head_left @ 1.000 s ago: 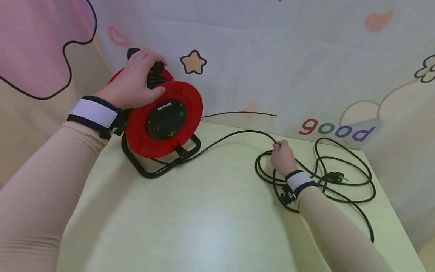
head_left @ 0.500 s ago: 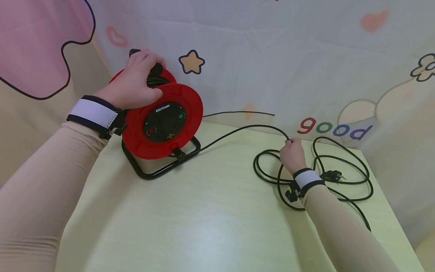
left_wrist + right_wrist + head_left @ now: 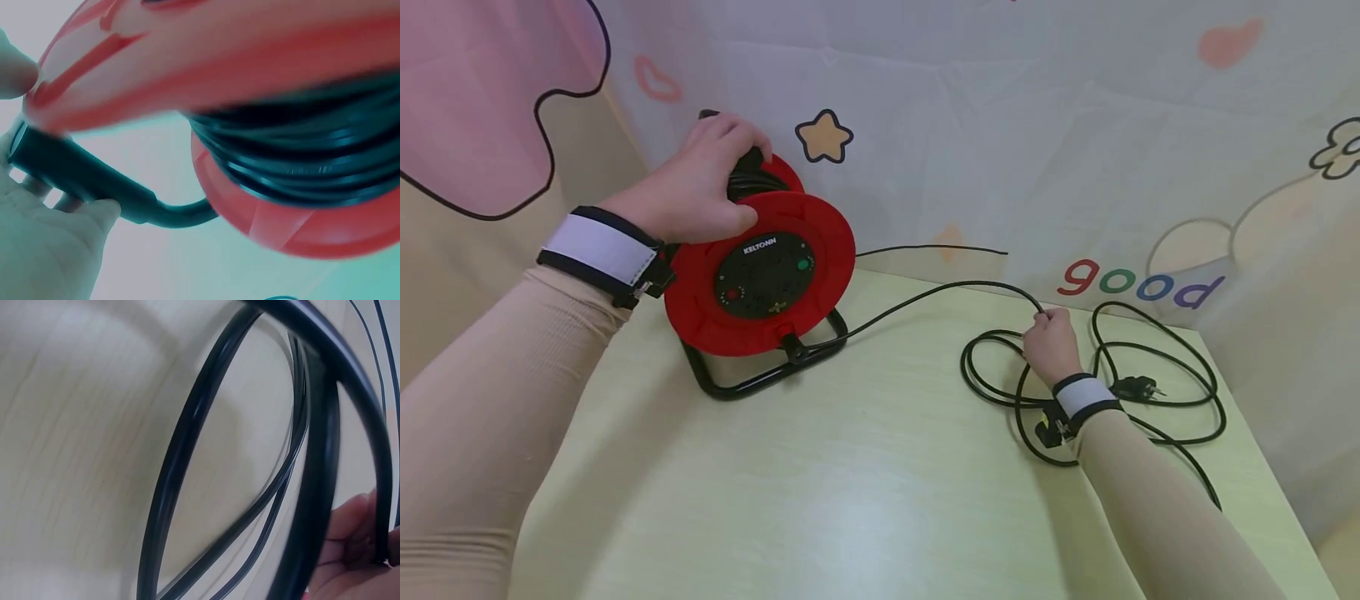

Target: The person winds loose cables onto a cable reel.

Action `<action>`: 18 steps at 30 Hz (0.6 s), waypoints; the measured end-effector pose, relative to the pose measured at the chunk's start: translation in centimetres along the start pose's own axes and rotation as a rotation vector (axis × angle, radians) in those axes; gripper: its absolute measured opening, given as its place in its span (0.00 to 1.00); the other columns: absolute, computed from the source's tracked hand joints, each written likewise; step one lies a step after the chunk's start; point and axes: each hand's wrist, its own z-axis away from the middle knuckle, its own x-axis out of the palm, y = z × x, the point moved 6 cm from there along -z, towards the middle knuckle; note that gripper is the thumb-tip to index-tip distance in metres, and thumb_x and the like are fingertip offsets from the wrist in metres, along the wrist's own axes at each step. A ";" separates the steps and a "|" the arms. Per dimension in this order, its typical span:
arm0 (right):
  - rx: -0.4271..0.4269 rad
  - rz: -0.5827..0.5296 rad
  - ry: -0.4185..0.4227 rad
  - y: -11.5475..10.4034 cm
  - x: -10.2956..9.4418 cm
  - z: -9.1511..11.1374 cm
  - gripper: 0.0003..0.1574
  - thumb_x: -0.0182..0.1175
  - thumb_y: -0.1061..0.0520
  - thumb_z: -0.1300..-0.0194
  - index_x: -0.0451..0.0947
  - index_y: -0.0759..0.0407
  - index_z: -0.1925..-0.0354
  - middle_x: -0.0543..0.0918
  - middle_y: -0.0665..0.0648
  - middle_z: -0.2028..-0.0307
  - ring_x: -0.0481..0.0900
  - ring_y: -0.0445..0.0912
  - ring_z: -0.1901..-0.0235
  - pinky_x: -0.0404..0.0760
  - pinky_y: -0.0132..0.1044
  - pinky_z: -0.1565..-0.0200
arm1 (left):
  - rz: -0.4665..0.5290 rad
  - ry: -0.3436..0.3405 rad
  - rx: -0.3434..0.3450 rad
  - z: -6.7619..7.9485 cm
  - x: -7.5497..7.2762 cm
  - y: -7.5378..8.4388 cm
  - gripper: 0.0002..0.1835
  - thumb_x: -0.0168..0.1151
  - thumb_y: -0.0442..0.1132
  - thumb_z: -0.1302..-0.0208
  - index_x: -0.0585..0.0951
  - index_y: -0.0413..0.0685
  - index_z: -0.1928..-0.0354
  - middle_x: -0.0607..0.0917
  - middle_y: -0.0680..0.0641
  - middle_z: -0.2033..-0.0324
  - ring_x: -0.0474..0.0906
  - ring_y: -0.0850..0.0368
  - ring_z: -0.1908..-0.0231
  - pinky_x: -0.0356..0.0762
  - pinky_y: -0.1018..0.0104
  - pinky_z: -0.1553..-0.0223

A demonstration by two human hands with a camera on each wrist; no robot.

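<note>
On the left of the head view, a red and black cable reel [image 3: 688, 287] stands on a black tube frame [image 3: 741, 390]. My left hand [image 3: 711, 187] is on top, its fingers curled round the black handle [image 3: 87, 178], with the thumb at the rim of the red disc. Black cable is wound between the discs. A length of the cable [image 3: 958, 284] arches from the reel over to my right hand [image 3: 1051, 348], which pinches it between thumb and fingers. In the right wrist view, thick loops of cable [image 3: 187, 437] cross before that hand.
Loose cable loops [image 3: 977, 379] lie under and around my right hand on the pale table [image 3: 850, 467]. A black plug [image 3: 1137, 388] rests among them. Behind the table hangs a printed cloth [image 3: 925, 150] with stars, hearts and lettering.
My right hand has moved right with the cable, mostly in the first half second. The reel has turned slightly under my left hand, its front disc facing me more.
</note>
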 end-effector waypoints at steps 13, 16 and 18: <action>0.022 0.002 0.014 0.2 -0.1 0.4 0.29 0.28 0.52 0.22 0.52 0.72 0.35 0.68 0.71 0.45 0.70 0.55 0.61 0.71 0.42 0.66 | -0.002 -0.074 -0.063 -0.7 0.3 1.0 0.26 0.57 0.38 0.42 0.65 0.43 0.42 0.60 0.39 0.38 0.53 0.43 0.39 0.74 0.43 0.54; 0.021 -0.003 0.018 0.0 0.1 0.3 0.30 0.28 0.51 0.22 0.52 0.71 0.35 0.70 0.70 0.48 0.73 0.55 0.61 0.73 0.42 0.65 | 0.002 -0.065 -0.155 -1.2 0.1 1.0 0.28 0.54 0.46 0.36 0.64 0.41 0.38 0.57 0.37 0.35 0.52 0.41 0.38 0.71 0.43 0.51; 0.018 -0.005 0.019 -0.1 0.3 0.3 0.30 0.28 0.50 0.22 0.52 0.71 0.35 0.71 0.69 0.50 0.74 0.54 0.60 0.73 0.42 0.65 | -0.014 -0.068 -0.233 -1.4 0.1 0.8 0.35 0.49 0.53 0.32 0.57 0.37 0.32 0.53 0.34 0.33 0.51 0.39 0.36 0.69 0.41 0.47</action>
